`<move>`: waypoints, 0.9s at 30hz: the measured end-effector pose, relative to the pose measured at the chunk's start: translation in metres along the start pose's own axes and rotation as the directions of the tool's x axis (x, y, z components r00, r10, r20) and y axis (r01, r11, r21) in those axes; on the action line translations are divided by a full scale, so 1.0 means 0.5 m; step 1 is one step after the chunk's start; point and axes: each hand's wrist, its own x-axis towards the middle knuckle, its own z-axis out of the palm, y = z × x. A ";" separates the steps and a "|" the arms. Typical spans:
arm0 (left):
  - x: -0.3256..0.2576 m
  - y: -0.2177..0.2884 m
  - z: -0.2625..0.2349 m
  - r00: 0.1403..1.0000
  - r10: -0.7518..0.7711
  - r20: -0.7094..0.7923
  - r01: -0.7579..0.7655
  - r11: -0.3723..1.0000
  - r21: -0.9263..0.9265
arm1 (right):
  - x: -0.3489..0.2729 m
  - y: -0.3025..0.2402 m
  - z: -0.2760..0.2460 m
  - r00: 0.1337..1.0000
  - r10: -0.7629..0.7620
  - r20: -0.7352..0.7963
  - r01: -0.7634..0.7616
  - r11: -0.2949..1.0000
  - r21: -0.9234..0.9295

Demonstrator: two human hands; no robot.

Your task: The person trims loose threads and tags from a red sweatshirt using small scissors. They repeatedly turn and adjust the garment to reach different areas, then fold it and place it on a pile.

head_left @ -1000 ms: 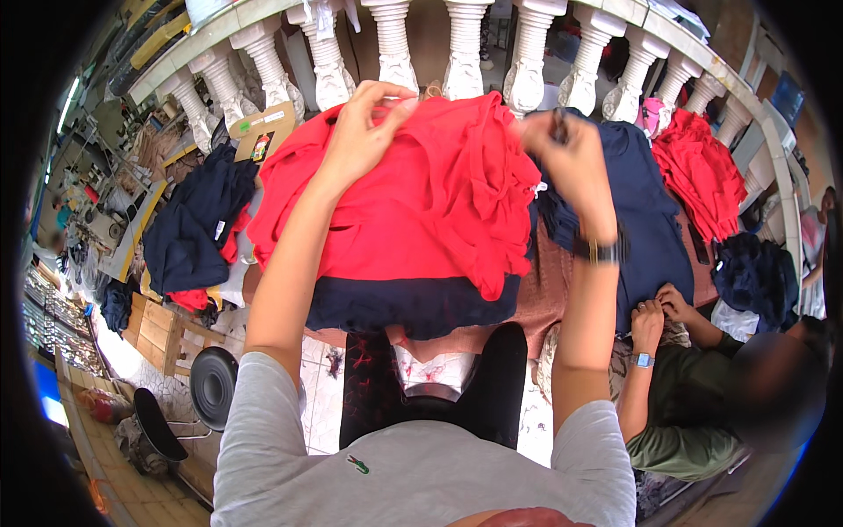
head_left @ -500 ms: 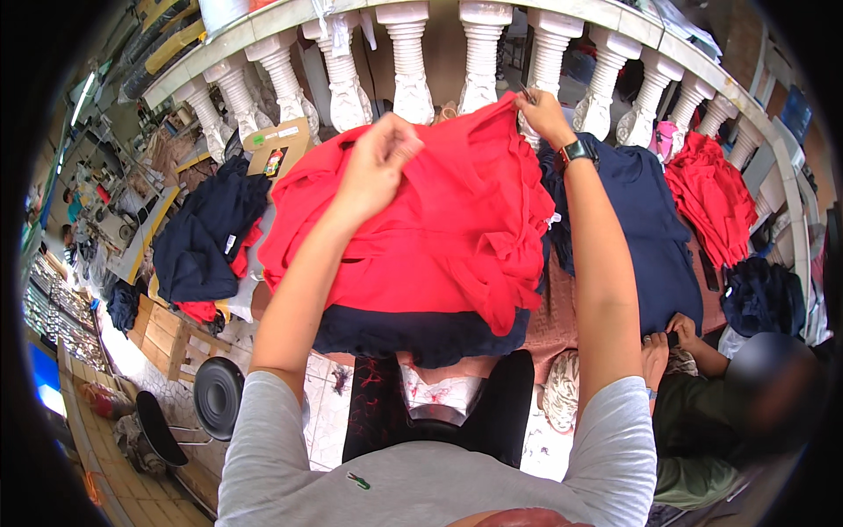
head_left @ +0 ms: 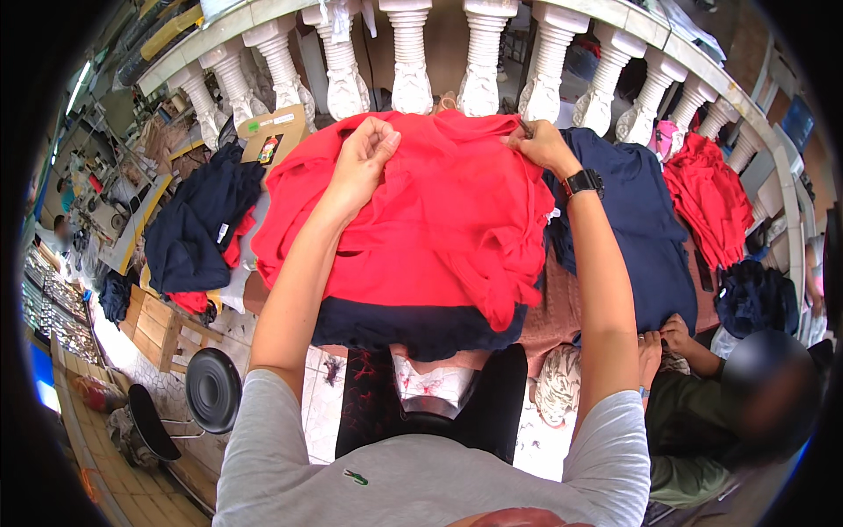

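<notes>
A person leans over a soft, rumpled red garment (head_left: 421,220) heaped on navy cloth (head_left: 413,329) before them. The left hand (head_left: 367,156) pinches a fold near its top edge; the right hand (head_left: 544,145), wearing a black watch, grips the far corner. A brown cardboard box (head_left: 274,136) with a small coloured label sits behind on the left. Since earlier, both hands have spread wider apart, flattening the fabric.
</notes>
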 end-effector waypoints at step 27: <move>0.301 -0.008 0.232 0.819 0.394 0.417 -0.560 0.392 0.730 | -0.106 -0.166 -0.148 0.977 -0.114 -0.178 0.198 0.787 0.584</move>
